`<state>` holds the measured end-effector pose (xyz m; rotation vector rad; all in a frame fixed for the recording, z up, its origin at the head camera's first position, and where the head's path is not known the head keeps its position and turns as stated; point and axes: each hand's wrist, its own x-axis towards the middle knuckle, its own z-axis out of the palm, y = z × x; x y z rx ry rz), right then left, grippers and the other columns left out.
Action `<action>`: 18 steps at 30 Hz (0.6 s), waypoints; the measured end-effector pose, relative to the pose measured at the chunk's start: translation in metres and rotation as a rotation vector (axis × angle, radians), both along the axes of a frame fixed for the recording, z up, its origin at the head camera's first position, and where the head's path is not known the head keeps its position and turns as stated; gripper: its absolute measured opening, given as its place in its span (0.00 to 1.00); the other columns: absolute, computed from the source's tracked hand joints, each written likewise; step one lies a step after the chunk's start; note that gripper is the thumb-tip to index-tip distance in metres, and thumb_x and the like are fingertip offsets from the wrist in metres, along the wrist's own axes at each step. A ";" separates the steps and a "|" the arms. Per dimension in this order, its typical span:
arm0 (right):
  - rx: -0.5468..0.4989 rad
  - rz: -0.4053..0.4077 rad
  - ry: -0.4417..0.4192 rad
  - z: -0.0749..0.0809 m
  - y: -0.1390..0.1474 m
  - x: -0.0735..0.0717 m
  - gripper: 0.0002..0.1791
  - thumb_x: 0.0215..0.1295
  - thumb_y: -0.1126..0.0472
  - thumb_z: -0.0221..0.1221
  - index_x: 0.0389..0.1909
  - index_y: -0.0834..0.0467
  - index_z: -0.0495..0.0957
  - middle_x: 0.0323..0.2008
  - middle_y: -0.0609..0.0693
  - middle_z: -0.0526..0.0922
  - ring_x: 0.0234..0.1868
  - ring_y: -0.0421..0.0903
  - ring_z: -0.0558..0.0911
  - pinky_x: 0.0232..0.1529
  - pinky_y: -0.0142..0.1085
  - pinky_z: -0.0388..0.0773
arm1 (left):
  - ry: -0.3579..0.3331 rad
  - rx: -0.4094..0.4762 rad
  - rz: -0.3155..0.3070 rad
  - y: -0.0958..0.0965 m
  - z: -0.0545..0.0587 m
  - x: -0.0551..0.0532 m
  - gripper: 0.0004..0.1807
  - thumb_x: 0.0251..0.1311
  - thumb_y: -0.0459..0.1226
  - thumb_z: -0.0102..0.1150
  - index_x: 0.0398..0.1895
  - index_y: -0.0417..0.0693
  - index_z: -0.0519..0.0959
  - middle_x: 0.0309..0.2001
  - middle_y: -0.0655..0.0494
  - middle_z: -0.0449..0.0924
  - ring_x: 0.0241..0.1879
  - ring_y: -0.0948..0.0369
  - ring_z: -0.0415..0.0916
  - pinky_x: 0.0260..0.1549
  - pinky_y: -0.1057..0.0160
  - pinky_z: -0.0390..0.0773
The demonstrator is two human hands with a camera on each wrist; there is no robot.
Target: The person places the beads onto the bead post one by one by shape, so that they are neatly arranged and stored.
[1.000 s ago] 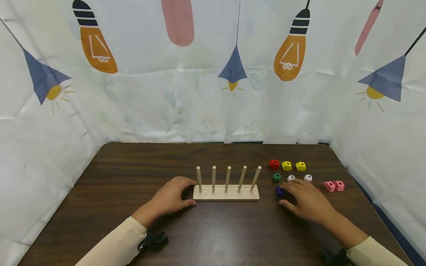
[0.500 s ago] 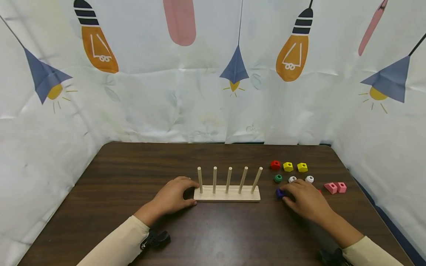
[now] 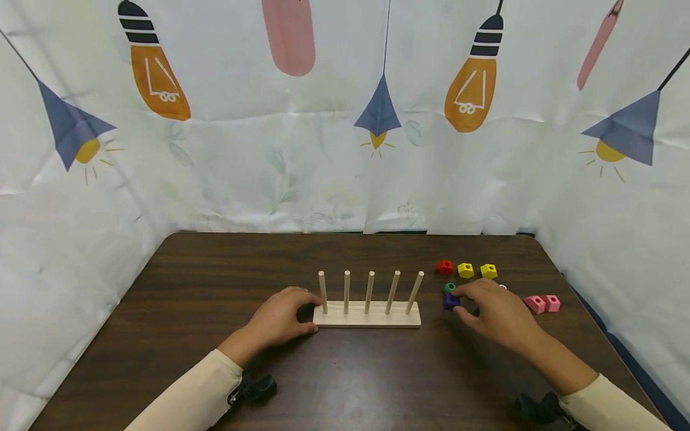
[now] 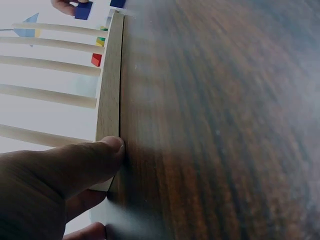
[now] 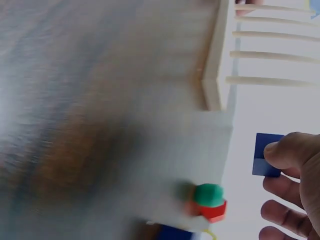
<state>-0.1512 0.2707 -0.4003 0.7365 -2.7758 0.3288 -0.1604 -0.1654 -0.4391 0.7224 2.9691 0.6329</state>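
A pale wooden peg stand with a row of upright pegs sits mid-table. My left hand grips its left end, the thumb on the front edge and fingers behind. My right hand pinches a dark blue block between thumb and fingers, raised above the table to the right of the stand. In the head view this block overlaps the lower edge of a green bead. A second blue block lies on the table in the right wrist view; in the head view my right hand hides it.
Behind the right hand lie a red block and two yellow blocks. Two pink blocks lie to its right. A white bead shows just past the knuckles. A printed curtain surrounds the table's back and sides.
My right hand has closed on the blue block and lifted it off the table, moving slightly up and away. The left hand and peg stand have stayed in place.
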 end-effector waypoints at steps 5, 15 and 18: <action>-0.020 0.026 0.024 0.020 -0.006 0.000 0.18 0.54 0.60 0.76 0.47 0.55 0.86 0.42 0.50 0.87 0.41 0.48 0.84 0.32 0.42 0.81 | 0.007 0.022 -0.008 0.001 0.000 0.001 0.25 0.52 0.43 0.80 0.54 0.51 0.85 0.55 0.54 0.83 0.60 0.49 0.76 0.57 0.43 0.75; -0.047 0.100 0.118 0.051 -0.016 0.000 0.18 0.55 0.59 0.76 0.47 0.53 0.86 0.41 0.46 0.86 0.44 0.46 0.82 0.29 0.39 0.80 | -0.008 0.020 0.003 0.001 0.002 0.000 0.26 0.51 0.43 0.80 0.55 0.52 0.85 0.55 0.55 0.83 0.59 0.49 0.76 0.57 0.43 0.75; -0.050 0.099 0.096 0.060 -0.018 0.001 0.19 0.56 0.59 0.76 0.49 0.53 0.85 0.43 0.47 0.85 0.45 0.47 0.83 0.31 0.42 0.81 | -0.011 0.019 0.002 0.001 0.002 -0.001 0.26 0.51 0.44 0.80 0.55 0.52 0.85 0.54 0.55 0.83 0.59 0.49 0.76 0.57 0.44 0.76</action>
